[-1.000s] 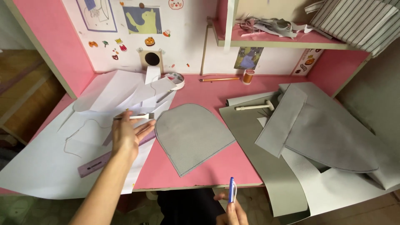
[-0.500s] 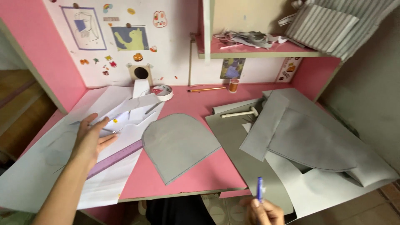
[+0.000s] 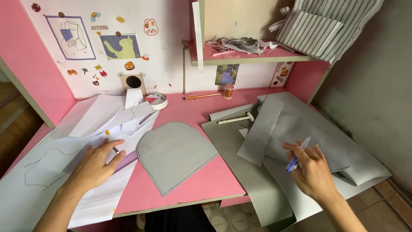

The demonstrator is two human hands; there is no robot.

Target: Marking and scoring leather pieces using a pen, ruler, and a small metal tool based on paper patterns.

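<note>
My right hand [image 3: 313, 172] was down at the desk's front edge half a second ago; now it's up over the grey sheets [image 3: 309, 141] on the right, fingers closed around a blue pen [image 3: 298, 154], tip pointing down-left toward the fabric. So the pen is in hand, above the stacked grey pieces, not clearly touching them.

My left hand [image 3: 95, 165] has slid down and right. It now lies flat, fingers spread, gripping nothing, on the white paper patterns [image 3: 64, 146]. Index fingertip touches a small metal tool [image 3: 116, 150] just beside the purple ruler [image 3: 126, 162]. The pronged tool it was at a second ago isn't clearly visible now.

My read: the left hand has finished with the paper side and attention is moving to the grey stack, pen ready for marking.

The rounded grey cutout [image 3: 174, 152], stitch line along its edge, lies between the two hands, untouched.

Surface: pink desk [image 3: 193, 111], papers overhanging left, grey sheets overhanging right and front. At the back: tape roll [image 3: 156, 100], pencil [image 3: 201, 96], orange thread spool [image 3: 229, 91], white mallet [image 3: 236, 119].

Room: white back panel with stickers and drawings, cable hole [image 3: 133, 81], pink shelf [image 3: 253, 53] with scraps and striped fabric [image 3: 317, 25], grey wall right, tiled floor below.
</note>
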